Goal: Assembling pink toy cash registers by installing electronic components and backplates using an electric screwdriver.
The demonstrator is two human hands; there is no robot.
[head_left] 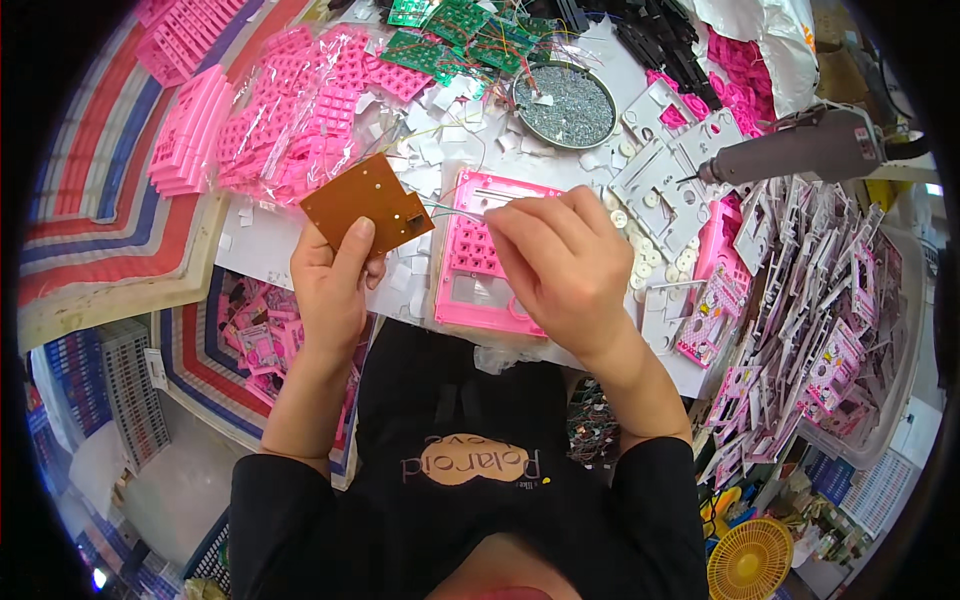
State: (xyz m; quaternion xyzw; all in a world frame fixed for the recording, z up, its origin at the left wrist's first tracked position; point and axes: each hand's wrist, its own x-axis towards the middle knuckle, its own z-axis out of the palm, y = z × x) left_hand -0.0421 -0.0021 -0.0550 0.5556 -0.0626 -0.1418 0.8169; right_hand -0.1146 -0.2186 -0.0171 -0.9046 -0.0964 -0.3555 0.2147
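Observation:
A square brown circuit board [345, 205] is tilted up over the table's near edge, gripped between the thumb and fingers of my left hand [330, 285]. Thin light-coloured wires [450, 209] run from the board's right corner to my right hand [575, 270], whose thumb and forefinger pinch their ends. Below the wires a pink plastic casing [445, 290] lies flat, with a keypad section [472, 245] and a rectangular window. My right hand hovers over the casing and hides its right part.
A round tin of small screws [568, 105] stands at the back, near green circuit boards [460, 20]. An electric screwdriver [790, 150] hangs at right, above a plastic bin [905, 330] of printed panels. Bagged pink keypads [290, 120] and stacked pink casings [190, 135] lie left.

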